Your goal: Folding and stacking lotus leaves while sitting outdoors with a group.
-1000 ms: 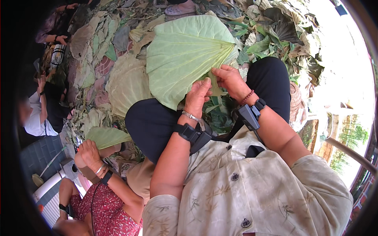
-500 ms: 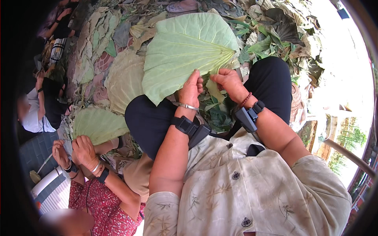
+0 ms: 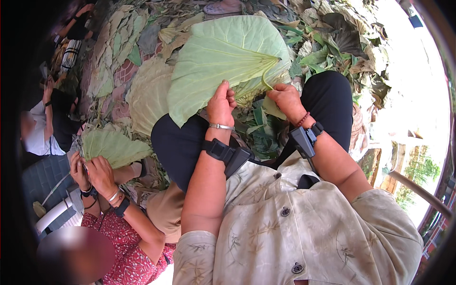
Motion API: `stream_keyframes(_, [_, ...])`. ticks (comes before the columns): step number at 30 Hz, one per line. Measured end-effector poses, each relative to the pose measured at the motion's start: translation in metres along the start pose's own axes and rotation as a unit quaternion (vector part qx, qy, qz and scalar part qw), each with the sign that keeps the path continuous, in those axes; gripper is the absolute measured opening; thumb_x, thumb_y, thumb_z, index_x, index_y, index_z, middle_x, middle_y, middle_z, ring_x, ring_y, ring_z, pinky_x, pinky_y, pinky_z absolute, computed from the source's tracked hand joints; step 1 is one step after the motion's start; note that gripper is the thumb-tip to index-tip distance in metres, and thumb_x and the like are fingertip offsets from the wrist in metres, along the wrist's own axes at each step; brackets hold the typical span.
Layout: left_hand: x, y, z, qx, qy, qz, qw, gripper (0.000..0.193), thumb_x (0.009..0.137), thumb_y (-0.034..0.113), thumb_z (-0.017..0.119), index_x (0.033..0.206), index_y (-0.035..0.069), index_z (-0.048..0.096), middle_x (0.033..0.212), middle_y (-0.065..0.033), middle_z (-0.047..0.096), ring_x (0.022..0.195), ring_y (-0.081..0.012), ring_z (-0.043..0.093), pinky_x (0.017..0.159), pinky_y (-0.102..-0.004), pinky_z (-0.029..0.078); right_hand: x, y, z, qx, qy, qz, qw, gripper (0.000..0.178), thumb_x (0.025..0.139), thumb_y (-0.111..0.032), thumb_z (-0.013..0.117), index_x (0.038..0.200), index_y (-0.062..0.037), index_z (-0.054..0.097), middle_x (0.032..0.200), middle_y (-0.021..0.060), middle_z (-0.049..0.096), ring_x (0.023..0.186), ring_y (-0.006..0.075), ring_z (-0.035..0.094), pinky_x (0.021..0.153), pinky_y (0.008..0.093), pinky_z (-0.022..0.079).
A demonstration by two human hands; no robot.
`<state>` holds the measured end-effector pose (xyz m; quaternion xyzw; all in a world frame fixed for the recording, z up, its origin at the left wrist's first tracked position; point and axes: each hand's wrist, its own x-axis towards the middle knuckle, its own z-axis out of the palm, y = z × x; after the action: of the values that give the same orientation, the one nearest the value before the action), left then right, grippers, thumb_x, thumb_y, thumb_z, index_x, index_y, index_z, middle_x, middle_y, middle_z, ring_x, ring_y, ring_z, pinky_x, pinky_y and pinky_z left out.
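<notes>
A large, pale green lotus leaf (image 3: 223, 54) is spread in front of my knees, its ribs fanning out from a point at its right side. My left hand (image 3: 221, 105) is closed on the leaf's near edge, thumb on top and fingers curled beneath. Opposite it, my right hand (image 3: 288, 100) pinches a narrow, curved green strip (image 3: 266, 78) that runs up to where the ribs meet. Under the strip, a yellowish, crumpled part of the leaf shows. Below my right fingers hangs a small flap of leaf (image 3: 273, 109).
Dry and green leaves (image 3: 332, 50) lie heaped on the ground ahead and to the right. A flat, pale leaf (image 3: 151, 95) rests by my left knee. At lower left a co-worker's hands (image 3: 100, 173) hold another green leaf (image 3: 114, 145); another person (image 3: 45, 123) sits farther left.
The strip in my right hand now stands away from the leaf in a curve. My right hand has shifted slightly right and down, my left hand slightly left with the leaf.
</notes>
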<state>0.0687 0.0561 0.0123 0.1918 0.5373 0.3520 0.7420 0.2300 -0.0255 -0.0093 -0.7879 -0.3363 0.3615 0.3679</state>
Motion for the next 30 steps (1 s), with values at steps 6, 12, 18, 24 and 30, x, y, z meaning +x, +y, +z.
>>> stream_keyframes(6, [0.003,0.011,-0.007,-0.073,0.042,0.026,0.996,0.017,0.079,0.023,0.061,0.075,0.009,0.051,0.063,0.0006,0.048,0.053,-0.0083,0.042,0.045,-0.0217,0.034,0.006,0.005,-0.011,-0.027,0.015,0.029,0.999,0.021,0.066,-0.021,0.06,0.074,-0.001,0.064,0.063,0.0169,0.059,0.06,0.025,0.06,0.06,0.0323,0.047])
stream_keyframes(12, [0.004,0.014,-0.009,-0.091,0.053,0.022,0.994,0.016,0.079,0.022,0.06,0.076,0.008,0.051,0.063,0.0002,0.048,0.052,-0.0083,0.043,0.045,-0.0214,0.034,0.0,-0.008,-0.014,-0.002,-0.075,0.05,0.996,0.027,0.07,-0.023,0.062,0.078,0.0027,0.063,0.067,0.0121,0.061,0.061,0.0194,0.059,0.059,0.0312,0.047])
stream_keyframes(18, [-0.001,0.009,-0.005,-0.048,0.04,0.019,0.998,0.016,0.079,0.021,0.06,0.076,0.008,0.051,0.063,-0.0005,0.051,0.051,-0.0086,0.044,0.045,-0.0225,0.035,-0.005,-0.027,-0.007,0.124,-0.078,-0.003,0.989,0.028,0.078,-0.027,0.061,0.085,-0.0002,0.06,0.071,0.0042,0.058,0.056,0.0113,0.052,0.051,0.0253,0.042])
stream_keyframes(24, [-0.003,-0.001,-0.006,-0.024,0.011,0.008,1.0,0.018,0.079,0.022,0.06,0.074,0.009,0.049,0.063,-0.0007,0.049,0.05,-0.0092,0.042,0.045,-0.0231,0.034,0.004,-0.025,-0.005,0.312,-0.087,0.106,0.94,0.019,0.082,-0.025,0.058,0.08,-0.0057,0.057,0.061,-0.0004,0.051,0.049,0.0081,0.048,0.045,0.0211,0.039])
stream_keyframes(30, [-0.01,-0.004,0.004,0.03,-0.044,-0.051,0.997,0.035,0.079,0.043,0.059,0.08,0.008,0.053,0.068,-0.0006,0.052,0.054,-0.0098,0.046,0.049,-0.0226,0.037,-0.002,-0.033,-0.003,0.339,-0.088,0.087,0.933,0.018,0.081,-0.019,0.059,0.069,-0.0061,0.057,0.054,-0.0013,0.049,0.046,0.0075,0.046,0.045,0.0213,0.038])
